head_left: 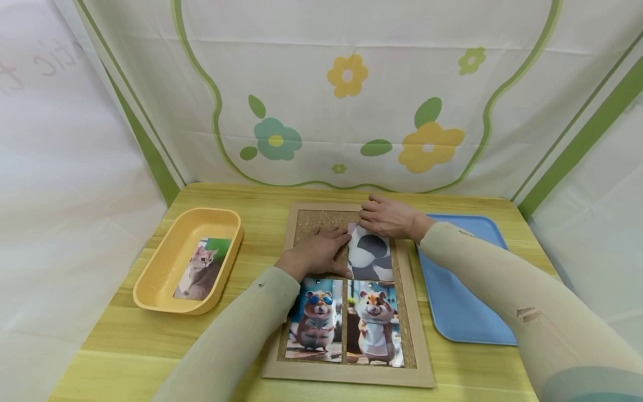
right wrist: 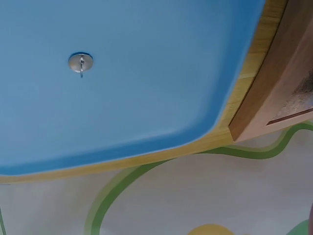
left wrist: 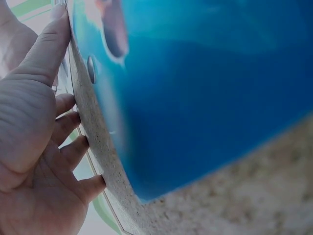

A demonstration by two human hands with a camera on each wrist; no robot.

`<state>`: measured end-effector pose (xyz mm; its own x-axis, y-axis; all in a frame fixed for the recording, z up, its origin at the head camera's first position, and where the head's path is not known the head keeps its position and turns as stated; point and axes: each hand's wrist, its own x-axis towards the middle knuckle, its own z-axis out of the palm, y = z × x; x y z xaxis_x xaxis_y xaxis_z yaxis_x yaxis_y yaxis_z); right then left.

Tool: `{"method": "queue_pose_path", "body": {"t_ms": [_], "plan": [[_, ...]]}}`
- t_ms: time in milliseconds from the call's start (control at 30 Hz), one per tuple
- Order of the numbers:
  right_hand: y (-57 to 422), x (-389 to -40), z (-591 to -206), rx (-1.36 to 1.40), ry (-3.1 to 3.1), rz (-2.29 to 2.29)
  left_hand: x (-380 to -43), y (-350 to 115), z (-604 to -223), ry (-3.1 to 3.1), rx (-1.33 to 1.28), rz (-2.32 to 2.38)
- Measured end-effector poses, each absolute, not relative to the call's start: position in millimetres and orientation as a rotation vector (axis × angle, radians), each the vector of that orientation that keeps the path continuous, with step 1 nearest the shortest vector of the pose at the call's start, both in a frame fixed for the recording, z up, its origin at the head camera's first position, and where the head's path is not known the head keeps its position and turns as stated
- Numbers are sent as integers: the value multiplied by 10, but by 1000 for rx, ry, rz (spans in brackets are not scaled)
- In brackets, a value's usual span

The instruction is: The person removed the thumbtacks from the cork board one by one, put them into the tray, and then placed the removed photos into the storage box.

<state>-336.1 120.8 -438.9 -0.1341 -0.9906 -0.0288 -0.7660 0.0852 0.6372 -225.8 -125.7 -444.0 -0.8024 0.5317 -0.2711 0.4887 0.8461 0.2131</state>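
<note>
A: Where does the photo card (head_left: 369, 259) lie?

B: Toward 1 o'clock on the cork board (head_left: 321, 216). Its top is partly covered; the long axis appears to run from 12 to 6.

A: And the fingers?

B: The right hand (head_left: 387, 218) is nearer, overlapping the top edge; from its fingertips the card extends toward 6 o'clock. These fingers are bent, but whether they pinch anything is hidden; I cannot tell. The left hand (head_left: 321, 251), spread and grasping nothing, rests at the card's 9 o'clock side.

A: Which relation governs?

B: In my judgement, right fingertips to top edge, at the card's 12 o'clock.

A: Farther out?

B: The aproned hamster photo (head_left: 375, 326) sits at 6, the sunglasses hamster photo (head_left: 315, 321) at 7. The blue tray (head_left: 462, 285), bearing a pin (right wrist: 80, 62), lies near 3; the yellow tray (head_left: 163, 257), holding a cat photo (head_left: 203, 268), at 9.
</note>
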Motion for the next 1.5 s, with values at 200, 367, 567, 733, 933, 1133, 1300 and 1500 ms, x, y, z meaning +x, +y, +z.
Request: {"method": "queue_pose_path", "body": {"t_ms": [200, 367, 567, 733, 933, 1133, 1300, 1500], "plan": [[1264, -3312, -4376, 1641, -1963, -726, -2256, -1245, -4435, 2702, 762, 182], [1319, -3282, -4366, 1595, -1990, -702, -2252, -1248, -4435, 2706, 768, 200], [1407, -3256, -4360, 1542, -1994, -703, -2256, -1260, -4442, 2711, 768, 196], [1486, -3217, -4344, 1494, -1988, -704, -2262, -1291, -4437, 2711, 759, 212], [1622, -3173, -4330, 1438, -2032, -678, -2273, -1334, -4428, 2710, 750, 218], [1804, -3126, -4337, 1404, -2073, -634, -2276, -1361, -4423, 2706, 756, 234], [1975, -3061, -4358, 1363, -2101, -610, -2275, -1369, -4421, 2710, 753, 237], [2192, -3001, -4378, 1306, -2159, -532, -2286, -1370, -4423, 2712, 752, 225]]}}
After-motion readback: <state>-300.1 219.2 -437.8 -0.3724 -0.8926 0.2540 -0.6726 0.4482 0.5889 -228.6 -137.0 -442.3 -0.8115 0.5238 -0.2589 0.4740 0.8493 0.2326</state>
